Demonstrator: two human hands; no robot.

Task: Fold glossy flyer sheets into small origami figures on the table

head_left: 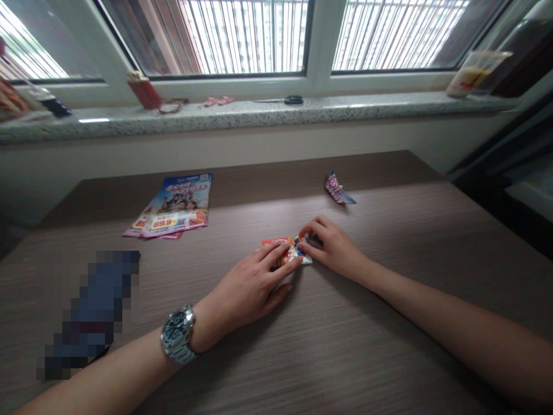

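Note:
A small, brightly printed folded flyer [307, 260] lies on the table in front of me, mostly covered by my hands. My left hand [254, 279], with a metal watch [178, 334] at the wrist, rests flat on it with the fingers stretched out. At the flyer's right edge, the thumb and fingertips of my right hand [334, 245] pinch the paper. Beyond that hand stands a folded paper piece [336, 191], bluish with red-and-white lettering. To the left lies a short stack of printed flyers [181, 204].
A blurred-out dark blue object [97, 300] lies on the wooden table [345, 357] at left. Along the granite sill [242, 118] are scissors [292, 100], pink pieces [218, 101], a red packet [144, 92] and a clear plastic cup [469, 75].

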